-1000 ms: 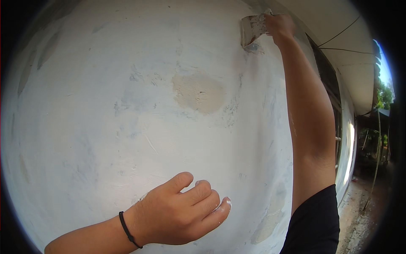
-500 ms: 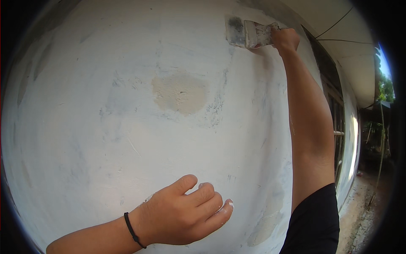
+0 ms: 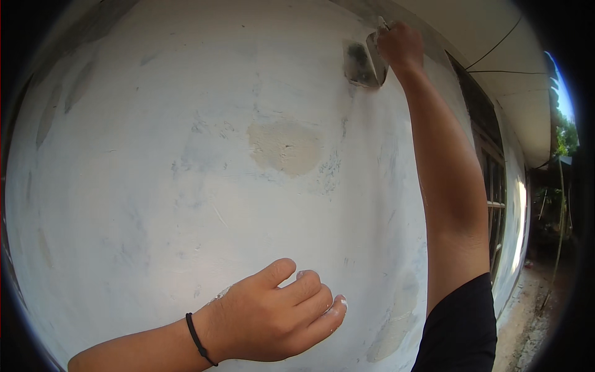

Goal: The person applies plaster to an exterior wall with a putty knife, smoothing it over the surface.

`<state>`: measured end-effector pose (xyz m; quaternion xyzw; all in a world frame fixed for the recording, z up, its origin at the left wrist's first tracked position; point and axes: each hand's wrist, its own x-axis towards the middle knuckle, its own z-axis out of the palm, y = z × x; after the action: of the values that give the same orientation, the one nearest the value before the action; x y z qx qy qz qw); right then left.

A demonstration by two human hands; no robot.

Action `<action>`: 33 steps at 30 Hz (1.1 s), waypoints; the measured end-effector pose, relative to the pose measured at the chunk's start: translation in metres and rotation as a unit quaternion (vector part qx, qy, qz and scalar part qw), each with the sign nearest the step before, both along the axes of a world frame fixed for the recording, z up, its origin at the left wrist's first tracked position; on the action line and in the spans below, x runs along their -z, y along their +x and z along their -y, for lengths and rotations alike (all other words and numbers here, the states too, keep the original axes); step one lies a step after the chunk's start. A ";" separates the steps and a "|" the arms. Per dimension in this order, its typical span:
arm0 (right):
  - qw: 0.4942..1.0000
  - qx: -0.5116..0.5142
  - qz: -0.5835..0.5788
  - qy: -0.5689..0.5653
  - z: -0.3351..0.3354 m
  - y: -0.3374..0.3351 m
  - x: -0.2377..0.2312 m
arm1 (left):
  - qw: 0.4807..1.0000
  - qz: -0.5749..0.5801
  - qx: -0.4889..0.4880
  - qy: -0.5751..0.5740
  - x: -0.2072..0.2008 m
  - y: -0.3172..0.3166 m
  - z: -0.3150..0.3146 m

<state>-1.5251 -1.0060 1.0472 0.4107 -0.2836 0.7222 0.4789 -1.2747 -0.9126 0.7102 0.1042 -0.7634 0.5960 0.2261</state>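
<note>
High on the pale wall (image 3: 248, 229), my right hand (image 3: 403, 46) is closed around the handle of a putty knife (image 3: 378, 61). Its wide blade, steeply angled, meets the wall at the right side of a squarish patch (image 3: 357, 59) with a dark smudge. Part of the handle is hidden by my fingers. Lower down, in front of the wall, my left hand (image 3: 276, 313) has loosely curled fingers with the thumb apart. White paste smears its fingertips and the back near the wrist; no held thing shows. A black cord bracelet (image 3: 197, 340) circles that wrist.
A rough beige filled patch (image 3: 286, 147) marks the middle of the wall, with grey scuffs around it. To the right are a barred window (image 3: 494, 198), an overhanging ceiling (image 3: 514, 99) with thin wires, and a dirt path (image 3: 527, 310) with greenery beyond.
My right hand has shifted up and left, and the putty knife has turned so its blade stands more edge-on. The wall patches sit slightly farther right and lower. My left hand has hardly moved.
</note>
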 end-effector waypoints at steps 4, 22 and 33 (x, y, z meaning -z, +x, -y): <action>0.998 -0.005 0.003 0.060 -0.003 0.060 0.004 | 1.000 -0.019 -0.005 0.000 0.006 0.018 -0.006; 1.000 0.009 0.022 -0.005 -0.014 0.005 -0.004 | 0.999 -0.044 -0.008 0.000 0.011 0.032 0.003; 0.913 -0.376 0.119 0.102 0.032 -0.029 0.030 | 0.999 -0.024 -0.006 0.035 0.010 0.013 0.005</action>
<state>-1.5544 -1.0383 1.0174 0.4446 -0.2353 0.8596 0.0900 -1.2621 -0.9179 0.7005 0.1307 -0.7772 0.5679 0.2374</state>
